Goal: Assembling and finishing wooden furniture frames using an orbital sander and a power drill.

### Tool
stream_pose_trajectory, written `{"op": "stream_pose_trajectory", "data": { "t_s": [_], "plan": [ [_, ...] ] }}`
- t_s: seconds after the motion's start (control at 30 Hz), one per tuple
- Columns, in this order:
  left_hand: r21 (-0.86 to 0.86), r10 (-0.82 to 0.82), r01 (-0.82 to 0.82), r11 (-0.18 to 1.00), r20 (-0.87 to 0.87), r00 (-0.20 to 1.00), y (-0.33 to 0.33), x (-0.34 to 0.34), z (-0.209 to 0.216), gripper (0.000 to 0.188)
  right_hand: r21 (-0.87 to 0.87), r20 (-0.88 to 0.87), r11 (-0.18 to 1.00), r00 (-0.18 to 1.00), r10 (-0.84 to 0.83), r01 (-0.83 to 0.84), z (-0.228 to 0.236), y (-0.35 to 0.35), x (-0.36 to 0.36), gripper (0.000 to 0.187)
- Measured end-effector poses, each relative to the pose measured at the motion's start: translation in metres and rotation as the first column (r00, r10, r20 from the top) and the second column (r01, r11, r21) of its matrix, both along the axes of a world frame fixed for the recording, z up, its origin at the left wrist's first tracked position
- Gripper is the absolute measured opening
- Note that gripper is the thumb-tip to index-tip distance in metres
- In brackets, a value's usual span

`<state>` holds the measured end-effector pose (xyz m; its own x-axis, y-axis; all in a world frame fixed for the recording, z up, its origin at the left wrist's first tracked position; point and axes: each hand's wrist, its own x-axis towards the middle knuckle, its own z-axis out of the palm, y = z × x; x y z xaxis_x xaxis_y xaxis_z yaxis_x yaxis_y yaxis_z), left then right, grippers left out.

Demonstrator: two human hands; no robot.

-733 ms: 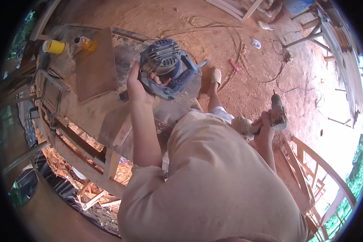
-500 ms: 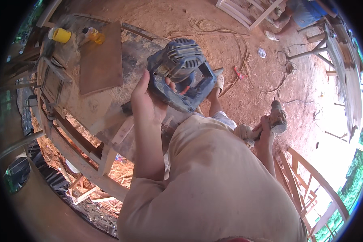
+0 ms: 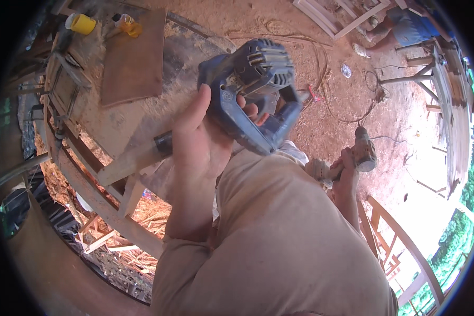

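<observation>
My left hand (image 3: 203, 131) is wrapped round the frame of a blue, dusty power tool (image 3: 242, 116) with a vented motor housing and a looped handle. Its exact kind does not show. It is raised above the near edge of a sawdust-covered worktable (image 3: 142, 124). By my left wrist is a pale tapered piece with a black collar (image 3: 164, 142); whether it joins the tool I cannot tell. Lower down on the right, my right hand (image 3: 346, 171) grips a dusty cordless drill (image 3: 364, 150), its bit end pointing away from me and its battery base toward my body.
On the worktable lie a brown board (image 3: 134, 63), a yellow container (image 3: 81, 23) and a bottle of yellow liquid (image 3: 129, 26). Cords (image 3: 326, 100) trail over the dirt floor. Another person (image 3: 405, 29) is at the far right, near a wooden frame (image 3: 342, 16). Wooden frames (image 3: 400, 247) stand at near right.
The blue tool and my left hand have shifted right and slightly up in view, and the tool has tilted. My right hand keeps the drill in nearly the same place.
</observation>
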<state>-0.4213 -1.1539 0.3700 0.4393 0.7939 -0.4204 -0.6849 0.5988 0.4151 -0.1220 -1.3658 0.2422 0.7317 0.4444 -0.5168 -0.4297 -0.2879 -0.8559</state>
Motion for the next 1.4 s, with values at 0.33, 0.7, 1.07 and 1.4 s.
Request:
{"op": "stream_pose_trajectory", "data": {
  "t_s": [0.33,0.7,1.07,1.4],
  "plan": [
    [-0.128,0.115,-0.125,0.984,-0.09,0.989,0.049,-0.031,-0.069,0.037,0.046,0.026,0.998,0.999,-0.034,0.032,0.0,-0.019,-0.005,0.041],
    [-0.031,0.127,-0.139,0.99,-0.249,0.96,0.077,-0.064,-0.101,0.036,0.08,0.114,0.993,0.99,0.078,-0.087,0.005,-0.014,-0.007,0.044],
    [-0.011,0.152,-0.165,0.986,-0.333,0.931,0.056,-0.052,-0.145,0.065,-0.722,0.49,0.342,-0.097,0.866,-0.601,0.035,0.013,-0.013,0.031],
    [-0.011,0.192,-0.198,0.98,-0.206,0.96,0.059,-0.073,-0.192,0.052,-0.389,0.194,0.298,0.239,0.952,-0.872,0.064,0.067,-0.041,0.054]
  ]
}}
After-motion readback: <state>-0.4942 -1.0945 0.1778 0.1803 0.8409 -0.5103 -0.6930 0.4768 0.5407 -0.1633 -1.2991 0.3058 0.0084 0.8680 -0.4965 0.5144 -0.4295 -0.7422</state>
